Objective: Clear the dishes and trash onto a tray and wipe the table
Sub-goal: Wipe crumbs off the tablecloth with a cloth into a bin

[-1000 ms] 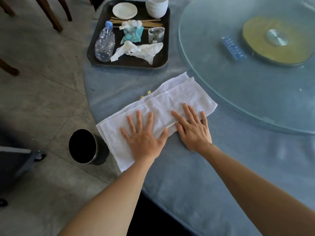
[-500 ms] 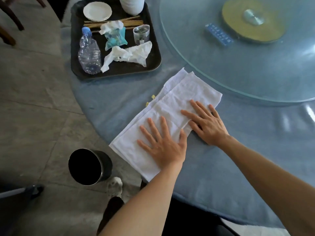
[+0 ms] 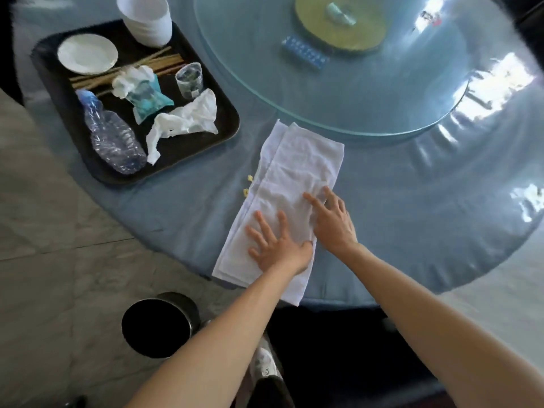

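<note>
Both hands are flat on the white cloth, and that cloth lies on the blue table with its long axis running from the near table edge away toward the glass turntable; the left hand presses the near end with fingers spread and straight, gripping nothing; the right hand sits just beside it, fingers extended onto the cloth's right side, likewise pressing and not pinching. Most of the cloth stretches ahead of the fingertips, so a push forward looks like the natural stroke; two small yellow crumbs lie just off the cloth's left edge, nearer the left hand, and a sweep that way would probably catch them. Clearing seems done: the dark tray to the far left carries a plastic bottle, crumpled tissues, chopsticks, a small plate, a clear cup and stacked white bowls; a black bin stands on the floor below the table's near edge.
</note>
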{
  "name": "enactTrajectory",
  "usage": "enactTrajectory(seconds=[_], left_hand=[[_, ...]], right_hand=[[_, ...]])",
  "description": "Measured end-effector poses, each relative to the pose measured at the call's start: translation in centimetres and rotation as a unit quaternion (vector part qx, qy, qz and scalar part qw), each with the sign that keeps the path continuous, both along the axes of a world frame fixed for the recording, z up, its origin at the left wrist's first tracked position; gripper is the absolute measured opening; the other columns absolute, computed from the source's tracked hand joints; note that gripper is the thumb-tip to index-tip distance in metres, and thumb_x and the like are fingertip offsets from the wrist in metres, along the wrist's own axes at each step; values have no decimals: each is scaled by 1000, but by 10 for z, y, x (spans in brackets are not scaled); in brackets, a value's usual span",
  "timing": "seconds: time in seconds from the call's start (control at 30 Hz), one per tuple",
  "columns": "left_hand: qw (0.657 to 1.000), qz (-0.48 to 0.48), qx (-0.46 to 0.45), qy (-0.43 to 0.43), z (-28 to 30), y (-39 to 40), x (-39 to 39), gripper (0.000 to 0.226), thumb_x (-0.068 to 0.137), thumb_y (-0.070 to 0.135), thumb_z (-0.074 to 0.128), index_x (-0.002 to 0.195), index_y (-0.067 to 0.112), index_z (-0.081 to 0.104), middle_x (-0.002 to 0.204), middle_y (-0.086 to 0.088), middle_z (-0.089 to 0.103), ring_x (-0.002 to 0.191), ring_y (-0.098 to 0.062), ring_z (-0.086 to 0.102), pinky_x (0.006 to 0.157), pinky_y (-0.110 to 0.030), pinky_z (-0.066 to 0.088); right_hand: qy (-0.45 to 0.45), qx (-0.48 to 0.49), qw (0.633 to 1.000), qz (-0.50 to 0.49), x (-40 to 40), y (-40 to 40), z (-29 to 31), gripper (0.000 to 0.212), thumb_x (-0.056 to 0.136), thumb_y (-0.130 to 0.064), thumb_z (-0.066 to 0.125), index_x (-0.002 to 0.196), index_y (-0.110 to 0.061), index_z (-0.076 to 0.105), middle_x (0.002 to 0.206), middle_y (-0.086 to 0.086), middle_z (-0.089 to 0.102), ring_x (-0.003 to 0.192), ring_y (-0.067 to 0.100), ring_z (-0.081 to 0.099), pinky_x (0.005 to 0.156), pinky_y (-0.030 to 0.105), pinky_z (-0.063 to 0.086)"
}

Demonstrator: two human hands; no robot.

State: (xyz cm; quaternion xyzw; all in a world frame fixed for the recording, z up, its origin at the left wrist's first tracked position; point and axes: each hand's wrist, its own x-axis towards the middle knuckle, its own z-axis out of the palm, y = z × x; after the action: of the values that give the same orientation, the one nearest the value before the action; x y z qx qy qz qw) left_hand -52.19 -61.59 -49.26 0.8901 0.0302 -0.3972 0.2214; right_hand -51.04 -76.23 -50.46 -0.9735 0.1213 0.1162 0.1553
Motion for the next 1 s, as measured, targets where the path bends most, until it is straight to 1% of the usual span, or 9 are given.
enactTrajectory(seconds=[0.13,0.3,0.37,0.43,0.5,0.67,0.8,0.93,1.0], left_hand=[[984,-146,47,-86,8,36,7,90,92,61,48,160,44,-8,165,-14,-31,154,-42,-6,117,-54,22],[973,-214,51,-74,17,53,23,79,91,62,48,159,49,9,168,-9,-15,153,-37,-3,111,-50,36],[975,-206,31,-72,24,60,35,60,94,61,45,151,49,35,165,-6,10,150,-32,15,107,-46,41],[978,-166,-25,-126,32,65,55,40,98,52,47,128,35,66,147,-4,50,131,-28,48,96,-40,49],[968,-116,-91,-202,42,67,77,28,100,36,54,111,22,75,124,-4,70,115,-29,59,89,-38,50],[955,-40,-129,-263,47,59,148,22,99,18,57,112,12,73,113,-11,73,107,-35,61,86,-35,42],[975,-28,-82,-207,33,51,182,28,97,22,57,121,11,66,119,-9,69,114,-32,60,92,-37,45],[986,-2,-98,-136,27,41,198,31,94,29,64,121,15,62,104,2,68,106,-24,61,84,-32,45],[989,15,-111,-101,29,38,201,49,90,28,73,134,14,56,104,3,67,108,-22,61,90,-36,51]], right_hand=[[-51,55,995,-61,-18,14,3,60,95,-5,57,147,-34,54,160,6,35,144,31,32,87,45,55],[-45,139,971,-189,-19,24,14,56,96,-8,51,150,-22,49,143,6,51,131,29,44,100,42,48],[-47,203,941,-265,-13,25,21,49,97,-12,54,145,-16,50,126,7,60,118,28,55,98,40,47],[-43,259,907,-329,-4,22,27,47,96,-16,58,142,-15,49,112,2,63,110,25,60,98,41,48],[-33,278,891,-357,4,17,29,51,95,-19,60,144,-15,45,102,-5,61,108,22,59,96,39,47],[-20,306,865,-396,9,5,20,62,91,-26,67,148,-20,43,105,-6,67,104,17,63,92,36,51],[-16,337,840,-425,8,3,16,65,88,-27,72,146,-24,42,90,-10,71,87,3,64,76,32,55],[-16,372,809,-454,14,3,18,56,87,-20,74,136,-26,47,88,-7,72,83,7,67,67,26,53],[-8,400,786,-472,17,5,22,40,88,-16,71,125,-21,57,93,-4,72,86,11,68,68,26,52]])
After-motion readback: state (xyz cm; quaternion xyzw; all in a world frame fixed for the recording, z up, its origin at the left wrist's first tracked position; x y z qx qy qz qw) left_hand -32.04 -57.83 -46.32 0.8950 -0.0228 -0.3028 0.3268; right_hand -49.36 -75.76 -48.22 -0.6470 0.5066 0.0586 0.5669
